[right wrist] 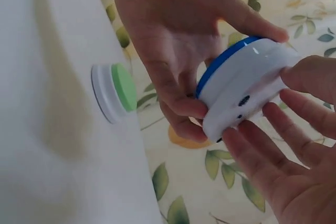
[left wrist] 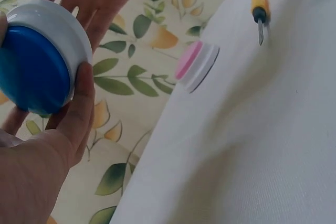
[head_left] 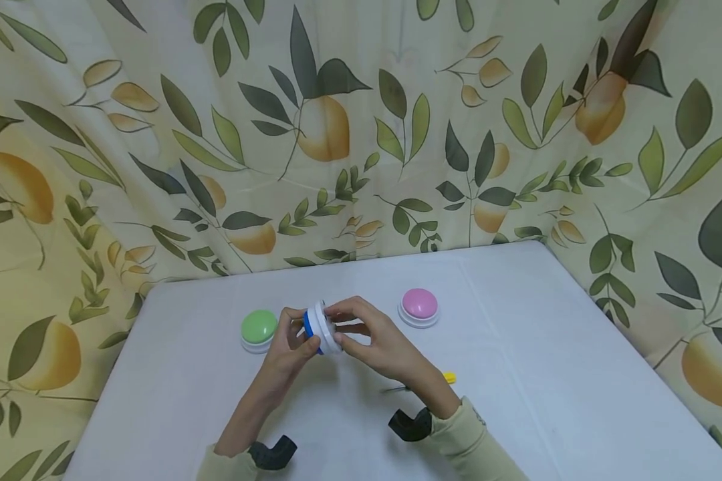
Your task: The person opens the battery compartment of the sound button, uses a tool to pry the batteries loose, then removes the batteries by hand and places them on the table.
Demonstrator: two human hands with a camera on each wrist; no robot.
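A round push button with a blue dome and white base (head_left: 320, 329) is held up on edge above the table, between both hands. My left hand (head_left: 290, 341) grips it by the rim, fingers and thumb around the edge; the blue dome (left wrist: 35, 69) faces the left wrist camera. On the other side, my right hand (head_left: 378, 337) holds the base with thumb and fingertips. The white underside (right wrist: 252, 93), with small dark holes, shows in the right wrist view. Just left of the left hand sits a green button (head_left: 259, 329).
A pink button (head_left: 420, 306) stands on the white table (head_left: 553, 361), right of the hands. A screwdriver with a yellow handle (left wrist: 259, 3) lies partly behind the right wrist in the head view. Patterned curtain cloth (head_left: 331, 194) hangs behind the table.
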